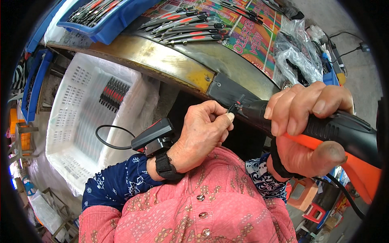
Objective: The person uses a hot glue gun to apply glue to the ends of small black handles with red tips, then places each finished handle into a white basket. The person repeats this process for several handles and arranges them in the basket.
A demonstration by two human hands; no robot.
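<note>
Two hands are in view. The left hand (208,125) pinches one small, thin black part (239,106) between thumb and forefinger, at the nose of one black-and-orange cylindrical tool (344,131). The right hand (310,111) is wrapped around that tool. One blue plastic tray (107,34) stands on the metal-edged bench (182,69); one white perforated plastic basket (79,77) sits below. Overlapping black-grey-red slender pieces (190,30) lie on the bench, their count undeterminable.
</note>
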